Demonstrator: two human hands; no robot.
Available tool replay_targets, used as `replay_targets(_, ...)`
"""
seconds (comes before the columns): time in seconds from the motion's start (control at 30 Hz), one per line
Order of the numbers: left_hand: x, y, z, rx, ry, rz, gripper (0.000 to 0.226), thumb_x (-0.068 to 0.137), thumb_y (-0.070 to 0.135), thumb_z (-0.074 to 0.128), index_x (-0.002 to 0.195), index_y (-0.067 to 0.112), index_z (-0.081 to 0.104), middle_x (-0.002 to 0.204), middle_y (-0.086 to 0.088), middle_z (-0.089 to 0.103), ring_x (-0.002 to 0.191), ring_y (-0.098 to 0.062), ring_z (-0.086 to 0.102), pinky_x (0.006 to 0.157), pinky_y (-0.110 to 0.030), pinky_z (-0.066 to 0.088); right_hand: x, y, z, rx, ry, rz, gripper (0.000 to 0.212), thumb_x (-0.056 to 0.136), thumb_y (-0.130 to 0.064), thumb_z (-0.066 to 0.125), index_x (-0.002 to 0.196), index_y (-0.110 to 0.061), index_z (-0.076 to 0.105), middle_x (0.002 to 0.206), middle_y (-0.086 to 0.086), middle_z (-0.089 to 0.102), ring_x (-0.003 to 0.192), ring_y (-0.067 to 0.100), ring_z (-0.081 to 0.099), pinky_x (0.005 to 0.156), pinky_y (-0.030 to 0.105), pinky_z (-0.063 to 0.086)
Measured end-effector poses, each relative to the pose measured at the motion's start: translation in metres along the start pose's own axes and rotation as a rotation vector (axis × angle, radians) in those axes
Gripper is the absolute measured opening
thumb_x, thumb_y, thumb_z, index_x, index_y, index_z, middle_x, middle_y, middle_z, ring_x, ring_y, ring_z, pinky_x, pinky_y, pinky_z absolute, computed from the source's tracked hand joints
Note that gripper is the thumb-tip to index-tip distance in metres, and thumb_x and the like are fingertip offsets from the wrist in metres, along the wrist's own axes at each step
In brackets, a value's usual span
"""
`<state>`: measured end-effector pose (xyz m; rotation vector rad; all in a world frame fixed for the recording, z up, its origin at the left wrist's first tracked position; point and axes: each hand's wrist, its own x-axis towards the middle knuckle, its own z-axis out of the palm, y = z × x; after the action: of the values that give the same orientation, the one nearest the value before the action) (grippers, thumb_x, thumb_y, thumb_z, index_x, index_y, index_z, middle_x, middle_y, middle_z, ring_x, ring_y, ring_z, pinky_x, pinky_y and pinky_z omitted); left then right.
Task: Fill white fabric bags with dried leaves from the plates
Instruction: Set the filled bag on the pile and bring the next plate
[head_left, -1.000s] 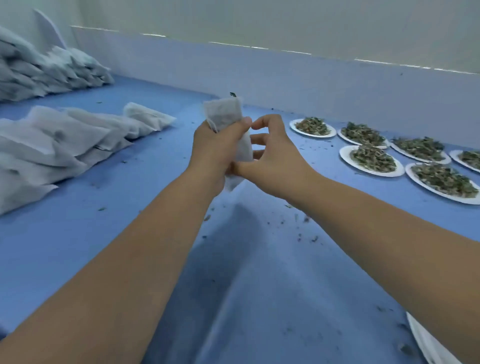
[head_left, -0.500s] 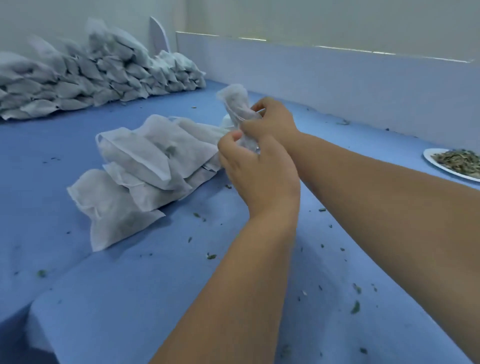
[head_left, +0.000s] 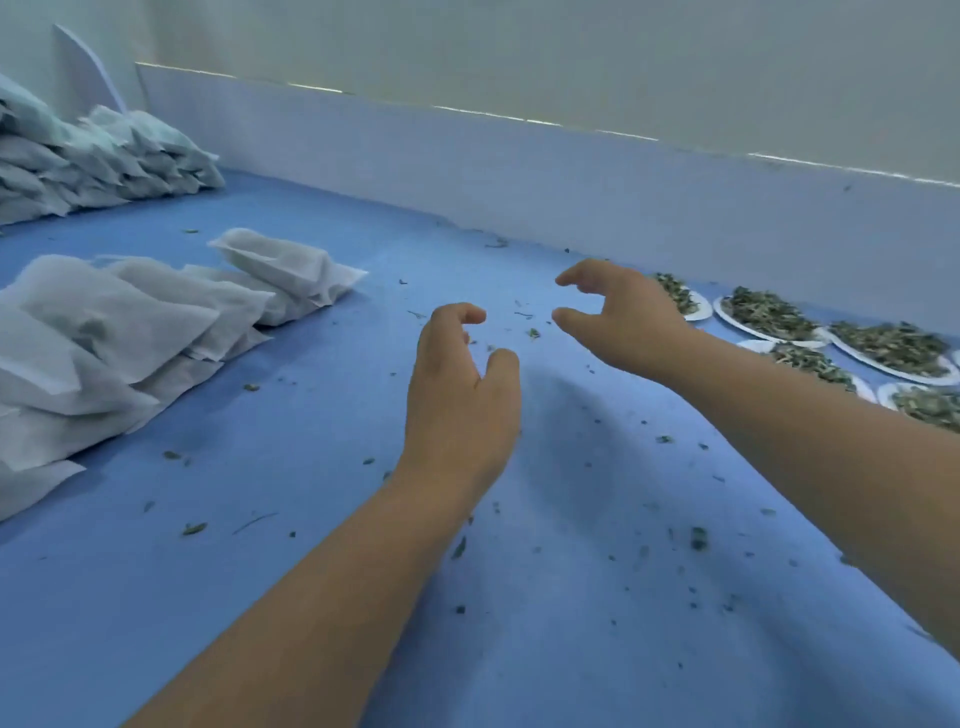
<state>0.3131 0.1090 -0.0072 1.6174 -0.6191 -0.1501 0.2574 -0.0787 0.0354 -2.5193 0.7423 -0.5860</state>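
Both of my hands hover empty over the blue table (head_left: 291, 582). My left hand (head_left: 460, 384) is in the middle, fingers loosely curled, holding nothing. My right hand (head_left: 623, 317) is a little farther and to the right, thumb and fingers apart, also empty. A row of filled white fabric bags (head_left: 130, 317) lies at the left; the topmost bag (head_left: 283, 262) rests at its far end. Several white plates of dried leaves (head_left: 769, 314) stand at the right, just beyond my right wrist.
A larger stack of filled bags (head_left: 93, 161) is piled in the far left corner against the pale wall (head_left: 519, 182). Loose leaf crumbs (head_left: 696, 538) are scattered over the table between my arms and to the right.
The bag that both hands held is no longer in them; it now lies on the row at the left. Both hands have come away empty and the view has swung back right.
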Motion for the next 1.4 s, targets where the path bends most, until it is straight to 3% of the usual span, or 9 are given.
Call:
replay_targets(0.1, -0.013, 0.006, 0.041, 0.056, -0.157, -0.005, 0.026, 0.097, 0.024, 0.048, 0.12, 0.038, 0.046, 0.132, 0.009, 0.047, 0.109, 0.004, 0.054, 0.071, -0.021, 0.047, -0.032, 0.07, -0.063, -0.13, 0.006, 0.113, 0.048, 0.092, -0.043, 0.067, 0.138, -0.035, 0.054, 0.144, -0.009, 0.054, 0.106, 0.02, 0.059, 0.079, 0.029, 0.044)
replay_targets(0.27, -0.003, 0.022, 0.129, 0.164, -0.347, -0.022, 0.024, 0.097, 0.026, 0.046, 0.121, 0.031, 0.046, 0.123, 0.003, 0.051, 0.083, -0.013, 0.06, 0.058, -0.024, 0.042, -0.051, 0.16, -0.124, -0.226, 0.017, 0.348, 0.051, 0.095, -0.038, 0.061, 0.143, -0.026, 0.049, 0.148, -0.001, 0.055, 0.129, 0.028, 0.053, 0.096, 0.034, 0.041)
replay_targets(0.47, 0.063, 0.012, 0.218, 0.279, -0.263, -0.056, 0.023, 0.098, 0.018, 0.047, 0.12, 0.021, 0.053, 0.096, 0.01, 0.05, 0.073, -0.004, 0.051, 0.056, -0.024, 0.036, -0.004, 0.187, -0.113, -0.277, 0.045, 0.193, 0.031, 0.091, -0.018, 0.059, 0.12, -0.025, 0.069, 0.121, -0.002, 0.07, 0.11, 0.022, 0.061, 0.087, 0.03, 0.046)
replay_targets(0.57, 0.098, -0.003, 0.244, 0.373, -0.177, -0.035, 0.022, 0.095, 0.013, 0.048, 0.114, 0.016, 0.058, 0.105, 0.002, 0.053, 0.087, -0.017, 0.05, 0.07, -0.024, 0.036, 0.035, 0.191, -0.094, -0.383, 0.019, 0.157, 0.036, 0.087, -0.005, 0.056, 0.117, -0.013, 0.073, 0.12, 0.01, 0.071, 0.109, 0.033, 0.065, 0.088, 0.041, 0.057)
replay_targets(0.73, 0.162, -0.003, 0.268, 0.47, -0.086, -0.034, 0.018, 0.091, 0.006, 0.046, 0.105, 0.014, 0.054, 0.09, 0.002, 0.049, 0.086, -0.023, 0.047, 0.058, -0.026, 0.036, 0.084, 0.207, -0.076, -0.562, -0.067, 0.109, 0.042, 0.082, 0.003, 0.061, 0.123, -0.005, 0.068, 0.115, 0.021, 0.07, 0.103, 0.035, 0.067, 0.083, 0.046, 0.059)
replay_targets(0.9, 0.216, -0.008, 0.281, 0.6, -0.194, -0.063, 0.042, 0.098, 0.009, 0.042, 0.139, 0.003, 0.046, 0.131, -0.013, 0.055, 0.098, -0.029, 0.047, 0.08, -0.032, 0.039, 0.104, 0.219, -0.068, -0.583, -0.121, 0.068, 0.03, 0.083, 0.004, 0.056, 0.108, -0.001, 0.07, 0.098, 0.018, 0.068, 0.071, 0.027, 0.048, 0.059, 0.029, 0.039)
replay_targets(1.1, 0.231, -0.023, 0.296, 0.586, -0.217, -0.076, 0.04, 0.096, 0.005, 0.038, 0.13, -0.003, 0.056, 0.128, -0.023, 0.06, 0.096, -0.034, 0.057, 0.058, -0.03, 0.035, 0.115, 0.226, -0.066, -0.56, -0.091, 0.019, 0.034, 0.081, 0.006, 0.056, 0.109, -0.001, 0.075, 0.112, 0.02, 0.073, 0.104, 0.034, 0.068, 0.081, 0.044, 0.062)
replay_targets(1.27, 0.219, -0.016, 0.288, 0.468, -0.116, -0.108, 0.043, 0.091, 0.001, 0.036, 0.126, 0.0, 0.061, 0.128, -0.023, 0.06, 0.083, -0.023, 0.048, 0.053, -0.03, 0.033, 0.098, 0.22, -0.074, -0.513, -0.046, 0.005, 0.033, 0.081, 0.009, 0.056, 0.104, -0.003, 0.077, 0.107, 0.022, 0.074, 0.102, 0.039, 0.069, 0.083, 0.052, 0.06)
replay_targets(1.4, 0.189, 0.005, 0.267, 0.372, -0.043, -0.104, 0.04, 0.092, 0.005, 0.036, 0.126, 0.01, 0.058, 0.119, -0.006, 0.06, 0.1, -0.027, 0.055, 0.08, -0.035, 0.047, 0.063, 0.2, -0.101, -0.487, 0.048, -0.039, 0.028, 0.086, 0.003, 0.057, 0.103, -0.006, 0.078, 0.104, 0.021, 0.074, 0.103, 0.041, 0.067, 0.082, 0.052, 0.059)
